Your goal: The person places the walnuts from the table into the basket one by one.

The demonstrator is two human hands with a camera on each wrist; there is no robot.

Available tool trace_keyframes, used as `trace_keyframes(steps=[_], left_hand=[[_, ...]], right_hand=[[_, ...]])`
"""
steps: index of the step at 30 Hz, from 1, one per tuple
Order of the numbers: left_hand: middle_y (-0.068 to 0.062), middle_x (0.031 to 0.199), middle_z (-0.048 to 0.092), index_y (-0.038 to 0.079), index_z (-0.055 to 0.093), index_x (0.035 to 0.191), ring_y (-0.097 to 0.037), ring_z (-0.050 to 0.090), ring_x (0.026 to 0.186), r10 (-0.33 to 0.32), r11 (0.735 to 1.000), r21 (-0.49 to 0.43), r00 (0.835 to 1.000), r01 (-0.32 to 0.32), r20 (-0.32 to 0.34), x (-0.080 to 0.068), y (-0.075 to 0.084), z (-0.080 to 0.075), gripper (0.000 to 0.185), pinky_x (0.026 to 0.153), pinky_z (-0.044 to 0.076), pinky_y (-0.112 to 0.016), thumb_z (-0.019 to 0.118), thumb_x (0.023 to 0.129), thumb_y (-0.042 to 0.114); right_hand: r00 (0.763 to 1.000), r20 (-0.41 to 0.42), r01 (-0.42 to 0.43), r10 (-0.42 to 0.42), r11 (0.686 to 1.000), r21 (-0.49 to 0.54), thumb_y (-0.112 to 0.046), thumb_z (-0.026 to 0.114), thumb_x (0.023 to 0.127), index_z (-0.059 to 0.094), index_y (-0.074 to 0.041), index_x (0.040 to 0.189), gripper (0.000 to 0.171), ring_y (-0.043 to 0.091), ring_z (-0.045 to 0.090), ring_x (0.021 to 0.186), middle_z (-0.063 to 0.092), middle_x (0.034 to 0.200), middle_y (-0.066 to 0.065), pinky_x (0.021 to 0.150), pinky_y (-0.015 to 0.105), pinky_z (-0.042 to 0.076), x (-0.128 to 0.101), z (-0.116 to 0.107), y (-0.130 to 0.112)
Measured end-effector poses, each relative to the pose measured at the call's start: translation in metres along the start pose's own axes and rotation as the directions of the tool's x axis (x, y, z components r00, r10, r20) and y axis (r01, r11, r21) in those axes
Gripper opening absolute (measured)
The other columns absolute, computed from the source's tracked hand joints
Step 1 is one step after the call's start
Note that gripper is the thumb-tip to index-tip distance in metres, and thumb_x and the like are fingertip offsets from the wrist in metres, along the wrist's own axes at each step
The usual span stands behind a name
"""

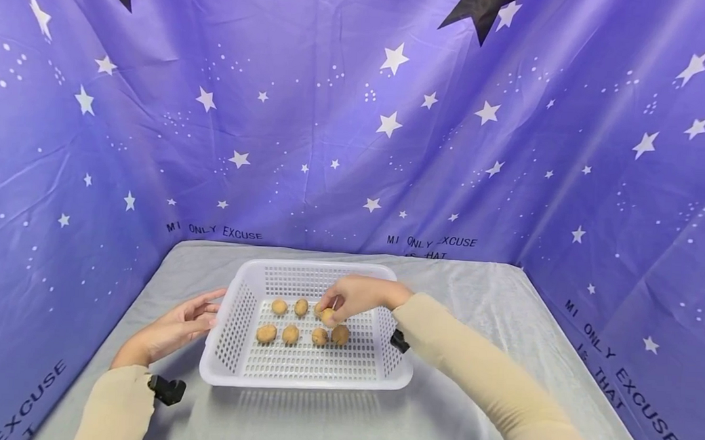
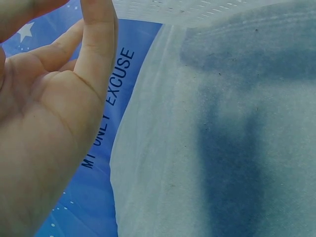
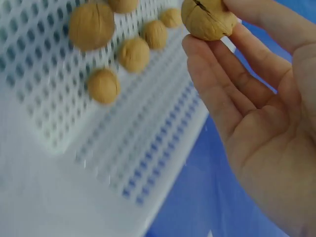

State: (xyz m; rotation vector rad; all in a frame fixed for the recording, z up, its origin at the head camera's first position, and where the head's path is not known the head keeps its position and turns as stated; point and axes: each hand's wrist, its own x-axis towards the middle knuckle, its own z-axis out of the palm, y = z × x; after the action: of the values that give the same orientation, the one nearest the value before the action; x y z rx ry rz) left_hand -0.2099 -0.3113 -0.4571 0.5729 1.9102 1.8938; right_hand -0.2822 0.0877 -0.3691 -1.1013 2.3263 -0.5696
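Observation:
A white perforated plastic basket (image 1: 298,383) stands on the grey cloth, with several walnuts (image 1: 266,333) on its floor in two rough rows. My right hand (image 1: 354,297) reaches over the right side and pinches one walnut (image 3: 208,19) between thumb and fingertips, held over the others. In the head view this hand partly covers a back-row walnut (image 1: 318,308). At the basket's left rim, my left hand (image 1: 178,324) rests its fingertips against the outside, fingers fairly straight and palm bare in the left wrist view.
Grey cloth (image 1: 473,304) covers the table around the basket. Purple fabric (image 1: 333,114) printed with stars and lettering hangs behind and on both sides. Each wrist bears a small black camera, the left one (image 1: 166,390) close to the basket's front left corner.

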Motion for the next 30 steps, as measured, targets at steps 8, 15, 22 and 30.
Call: trace_keyframes(steps=[8, 15, 22, 30], left_hand=[[-0.034, 0.141, 0.038, -0.005, 0.012, 0.156, -0.023, 0.059, 0.120, -0.005, 1.000, -0.001, 1.000, 0.005, -0.018, 0.000, -0.001, -0.001, 0.064, 0.101, 0.048, -0.035, 0.047, 0.102, -0.005], [-0.032, 0.143, 0.038, -0.005, 0.012, 0.156, -0.022, 0.058, 0.121, -0.012, 1.000, -0.014, 1.000, 0.011, -0.023, 0.001, 0.000, 0.001, 0.065, 0.101, 0.048, -0.034, 0.048, 0.102, -0.004], [-0.027, 0.142, 0.044, -0.005, 0.012, 0.157, -0.022, 0.058, 0.121, -0.031, 0.999, -0.020, 0.999, 0.030, -0.032, 0.001, 0.002, 0.002, 0.066, 0.101, 0.048, -0.034, 0.049, 0.103, -0.002], [-0.022, 0.141, 0.047, -0.005, 0.013, 0.156, -0.020, 0.058, 0.121, -0.020, 1.000, -0.012, 0.999, 0.020, -0.032, 0.000, 0.001, 0.002, 0.064, 0.101, 0.048, -0.034, 0.048, 0.103, -0.002]], right_hand=[[0.998, 0.049, 0.041, -0.041, 0.999, -0.002, -0.022, 0.080, 0.087, 0.072, -0.011, 0.120, 0.036, 0.000, 0.063, 0.092, 0.070, 0.102, -0.011, 0.085, 0.020, 0.050, 0.035, 0.031, -0.011], [0.996, 0.083, 0.039, -0.036, 0.998, -0.039, -0.026, 0.081, 0.086, 0.074, -0.015, 0.115, 0.032, 0.000, 0.061, 0.091, 0.068, 0.098, -0.015, 0.087, 0.020, 0.048, 0.048, 0.054, -0.014], [0.994, 0.112, -0.002, 0.005, 1.000, -0.025, -0.021, 0.083, 0.084, 0.075, -0.016, 0.113, 0.030, -0.001, 0.060, 0.089, 0.068, 0.095, -0.016, 0.083, 0.017, 0.048, 0.054, 0.070, -0.013], [0.990, 0.136, 0.030, -0.022, 0.998, -0.055, -0.020, 0.081, 0.086, 0.073, -0.014, 0.115, 0.030, -0.002, 0.061, 0.091, 0.069, 0.097, -0.014, 0.084, 0.014, 0.047, 0.058, 0.075, -0.012]])
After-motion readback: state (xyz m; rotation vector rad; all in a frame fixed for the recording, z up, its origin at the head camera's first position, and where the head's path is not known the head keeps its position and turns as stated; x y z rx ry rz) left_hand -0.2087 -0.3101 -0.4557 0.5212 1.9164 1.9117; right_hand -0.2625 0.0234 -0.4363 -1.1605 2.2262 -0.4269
